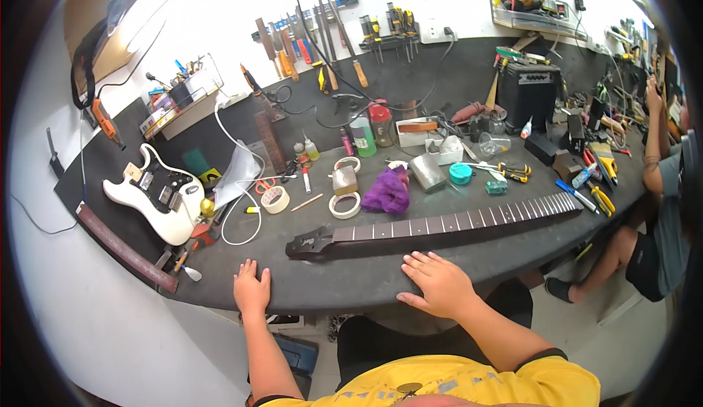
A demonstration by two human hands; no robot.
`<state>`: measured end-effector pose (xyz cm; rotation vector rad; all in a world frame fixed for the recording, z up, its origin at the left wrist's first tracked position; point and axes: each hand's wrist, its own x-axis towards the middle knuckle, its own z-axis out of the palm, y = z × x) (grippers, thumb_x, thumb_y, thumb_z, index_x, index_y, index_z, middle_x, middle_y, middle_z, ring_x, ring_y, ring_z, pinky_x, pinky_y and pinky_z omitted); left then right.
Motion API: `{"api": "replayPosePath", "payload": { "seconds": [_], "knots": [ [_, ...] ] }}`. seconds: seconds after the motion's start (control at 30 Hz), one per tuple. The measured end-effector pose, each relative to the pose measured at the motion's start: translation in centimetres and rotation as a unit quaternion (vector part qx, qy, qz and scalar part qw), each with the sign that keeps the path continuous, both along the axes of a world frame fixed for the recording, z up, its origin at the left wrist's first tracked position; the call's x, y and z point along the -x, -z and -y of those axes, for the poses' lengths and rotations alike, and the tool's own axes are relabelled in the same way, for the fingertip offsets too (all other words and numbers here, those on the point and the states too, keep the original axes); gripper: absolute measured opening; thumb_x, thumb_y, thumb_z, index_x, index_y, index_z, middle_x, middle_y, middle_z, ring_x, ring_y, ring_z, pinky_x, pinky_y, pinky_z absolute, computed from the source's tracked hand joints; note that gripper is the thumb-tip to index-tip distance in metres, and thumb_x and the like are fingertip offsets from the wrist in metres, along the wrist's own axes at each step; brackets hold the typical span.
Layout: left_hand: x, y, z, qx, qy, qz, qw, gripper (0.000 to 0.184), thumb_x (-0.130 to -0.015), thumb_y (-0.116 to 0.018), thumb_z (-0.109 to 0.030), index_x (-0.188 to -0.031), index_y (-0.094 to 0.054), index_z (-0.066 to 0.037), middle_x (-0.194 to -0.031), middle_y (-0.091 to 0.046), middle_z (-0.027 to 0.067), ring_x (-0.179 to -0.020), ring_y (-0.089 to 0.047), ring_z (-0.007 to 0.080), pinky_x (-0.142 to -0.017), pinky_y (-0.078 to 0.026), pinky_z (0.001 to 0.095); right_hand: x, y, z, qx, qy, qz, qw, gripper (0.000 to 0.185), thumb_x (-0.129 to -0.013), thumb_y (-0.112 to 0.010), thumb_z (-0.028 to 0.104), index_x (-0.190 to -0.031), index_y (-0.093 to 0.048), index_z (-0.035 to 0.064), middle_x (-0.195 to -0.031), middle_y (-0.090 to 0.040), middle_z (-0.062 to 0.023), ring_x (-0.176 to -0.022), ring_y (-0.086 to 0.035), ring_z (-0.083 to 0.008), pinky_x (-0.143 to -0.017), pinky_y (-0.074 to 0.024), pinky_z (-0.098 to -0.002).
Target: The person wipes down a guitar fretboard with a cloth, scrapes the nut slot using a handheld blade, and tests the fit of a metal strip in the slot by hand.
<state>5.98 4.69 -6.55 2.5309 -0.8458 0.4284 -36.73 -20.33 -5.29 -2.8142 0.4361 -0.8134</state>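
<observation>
The guitar neck (454, 222) was shown lying lengthwise across the dark tabletop (351, 282), from the center of the frame toward the right, with the headstock (311, 242) at its left end and the pale fret lines facing up. The left hand (253, 290) was placed palm down near the front edge, at lower left of center; its fingers were extended and slightly apart, and nothing was held. The right hand (438, 286) was likewise laid flat, just below the neck in the frame, with the thumb spread from the extended fingers and nothing gripped. Both hands were set apart from the neck.

Behind the neck, a purple cloth (387, 193) was seen near the center, flanked by a roll of masking tape (344, 205) at its left and a metallic block (430, 172) at its right. A teal container (460, 173) was positioned just beside the block. A white guitar body (165, 202) was located at the left of the frame, and pliers with yellow handles (604, 202) at the right. A black amplifier (529, 92) was situated at upper right. Another person (663, 209) was partly visible at the right edge, well apart from both hands.
</observation>
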Motion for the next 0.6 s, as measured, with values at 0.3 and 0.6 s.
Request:
{"api": "replayPosePath", "payload": {
  "seconds": [0.3, 0.6],
  "knots": [
    [1.1, 0.7, -1.4, 0.238, -0.054, 0.036, 0.969, 0.029, -0.105, -0.079, -0.03, -0.117, -0.077, -0.003, -0.094, -0.074, 0.0133, -0.082, -0.072, 0.0319, -0.078, -0.059, 0.0415, 0.0, -6.8, 7.0, -0.378, -0.048, 0.157, 0.911, 0.04, -0.105, -0.082, 0.029, -0.08, -0.071, -0.0004, -0.071, -0.07, -0.0074, -0.069, -0.06, -0.0117, -0.064, -0.0492, -0.0379],
    [0.7, 0.4, -0.9, 0.118, -0.038, 0.108, 0.986, 0.038, -0.095, -0.082, -0.024, -0.128, -0.078, -0.004, -0.14, -0.071, 0.0128, -0.136, -0.061, 0.0362, -0.117, -0.045, 0.0534, -8.9, -16.5, 24.3, -0.339, -0.065, 0.241, 0.907, 0.024, -0.108, -0.078, 0.023, -0.098, -0.071, 0.0028, -0.082, -0.073, -0.0019, -0.076, -0.065, -0.009, -0.069, -0.0515, -0.0302]
  ]
}}
